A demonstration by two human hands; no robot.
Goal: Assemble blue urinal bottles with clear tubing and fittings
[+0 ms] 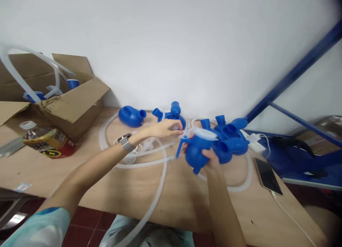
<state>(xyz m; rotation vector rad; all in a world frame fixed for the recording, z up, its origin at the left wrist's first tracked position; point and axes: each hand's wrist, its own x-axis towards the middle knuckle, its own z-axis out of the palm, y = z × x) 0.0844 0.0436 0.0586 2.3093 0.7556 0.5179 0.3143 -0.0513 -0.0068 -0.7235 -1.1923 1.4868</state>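
Note:
My right hand grips a blue plastic urinal bottle with a white top, tilted above the table. A blue strip-like piece sticks out on its left side. My left hand, wearing a watch, is just left of the bottle's top. Its thumb and fingers are pinched around a small whitish translucent part that is too blurred to name. Several more blue bottles stand close behind and right of the held one. Another blue bottle lies by the wall, and one more sits behind my left hand.
Translucent hoses curl over the wooden table, one hanging off its front edge. At left stand an open cardboard box with hoses and blue parts, and a drink bottle. A phone with a cable lies right, near a blue metal frame.

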